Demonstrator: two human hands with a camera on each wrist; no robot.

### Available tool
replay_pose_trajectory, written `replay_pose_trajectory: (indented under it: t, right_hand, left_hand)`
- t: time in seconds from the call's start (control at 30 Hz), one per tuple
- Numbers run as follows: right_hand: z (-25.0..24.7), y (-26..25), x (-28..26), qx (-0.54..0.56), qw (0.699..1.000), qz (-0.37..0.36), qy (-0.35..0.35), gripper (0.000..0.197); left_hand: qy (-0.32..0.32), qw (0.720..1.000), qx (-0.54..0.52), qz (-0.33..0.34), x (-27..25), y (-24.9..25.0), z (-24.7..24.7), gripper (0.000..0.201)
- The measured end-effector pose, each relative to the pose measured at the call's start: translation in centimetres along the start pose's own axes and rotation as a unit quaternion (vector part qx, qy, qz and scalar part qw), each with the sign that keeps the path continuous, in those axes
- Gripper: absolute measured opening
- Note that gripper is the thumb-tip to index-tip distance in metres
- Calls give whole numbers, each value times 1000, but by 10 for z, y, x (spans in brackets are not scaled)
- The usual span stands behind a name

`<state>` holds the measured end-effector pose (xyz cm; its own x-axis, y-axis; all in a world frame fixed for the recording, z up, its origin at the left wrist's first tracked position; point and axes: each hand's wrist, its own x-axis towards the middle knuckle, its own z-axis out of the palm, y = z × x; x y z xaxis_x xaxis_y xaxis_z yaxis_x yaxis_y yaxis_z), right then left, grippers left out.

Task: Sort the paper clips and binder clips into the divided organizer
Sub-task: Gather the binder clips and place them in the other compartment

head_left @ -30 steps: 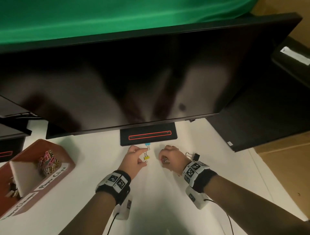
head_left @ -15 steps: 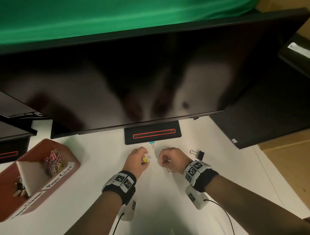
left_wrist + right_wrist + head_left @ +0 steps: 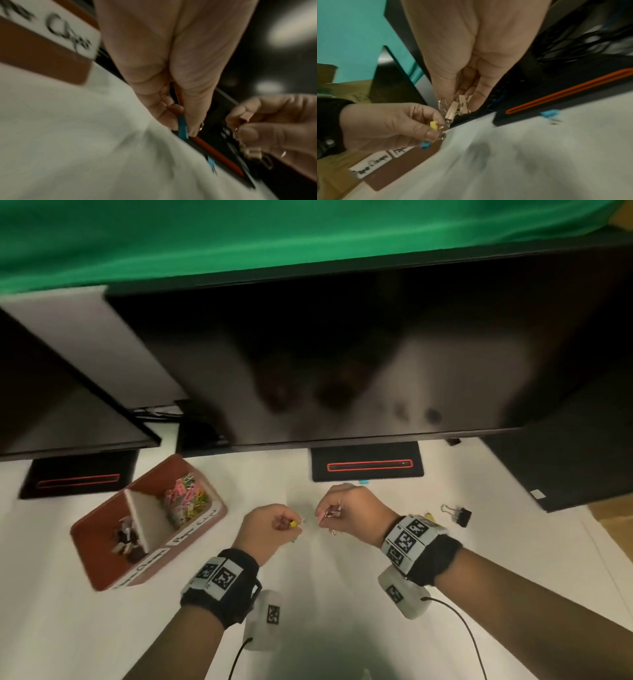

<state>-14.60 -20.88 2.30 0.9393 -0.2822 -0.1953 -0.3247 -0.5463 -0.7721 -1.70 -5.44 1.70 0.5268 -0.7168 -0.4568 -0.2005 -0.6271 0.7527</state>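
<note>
My left hand (image 3: 274, 525) is curled around small binder clips: a yellow one (image 3: 434, 125) and a blue one (image 3: 182, 127) show between its fingers. My right hand (image 3: 349, 510) pinches a bunch of pink binder clips (image 3: 453, 109) by their wire handles. Both hands hover close together above the white table. The brown divided organizer (image 3: 102, 570) lies to the left, with coloured paper clips (image 3: 186, 501) in its far compartment and binder clips (image 3: 126, 539) in the near one. A black binder clip (image 3: 459, 515) lies on the table to the right, and a blue clip (image 3: 549, 113) lies by the monitor base.
A large dark monitor (image 3: 342, 354) overhangs the back of the table, its black base (image 3: 366, 465) right behind my hands. A second monitor (image 3: 51, 405) stands at the left, a dark box (image 3: 565, 467) at the right. Cables trail from my wrist cameras.
My view has swung left, bringing the organizer closer to centre. Both hands lifted off the table and drew back a little, each keeping its clips. The blue clip is left by the base.
</note>
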Motion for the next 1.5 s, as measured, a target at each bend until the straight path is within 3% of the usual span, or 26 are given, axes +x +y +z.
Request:
replay_pose_trajectory:
  t: [0.17,0.3,0.37,0.47,0.57,0.73,0.83,1.0,1.13,1.33,1.5]
  right_hand:
    - [53,-89,62,27,994,-96,-42,10]
    - [107,-166,108,26,986,-151,-72,12]
    - [132,-197,128,12,988,-133,-84,15]
    - [159,-223,148,9,992,-90,-85,28]
    - [170,-223,153,23,993,-78,-82,33]
    - [143,-186,125,14,991,-106,-79,20]
    - [110,-140,94,-17,995,-97,-27,18]
    - [45,-45,26,-80,992,14,92,22]
    - [-7,24,-32,-141,970,134,147,28]
    - [-59,92,-99,-151,935,286,149,37]
    - [-66,133,-121,-120,948,286,68,50]
  left_hand:
    - [158,987,-9,-26,-45,-43,-109,18]
    - [258,961,16,-101,-75,-88,-181,8]
    - [274,952,-39,-130,-76,-110,-202,8]
    - [251,933,-195,-168,-71,-127,-218,26]
    - [245,944,-169,-143,-70,-131,-223,31]
    - [225,971,-74,-34,-69,-97,-205,21]
    - [188,981,-24,36,-54,-69,-174,13]
    - [98,987,60,114,-21,-18,-98,27]
    - [10,970,139,201,6,21,-24,39]
    - [-105,947,237,192,41,51,70,52]
    - [-122,920,338,158,51,58,105,62]
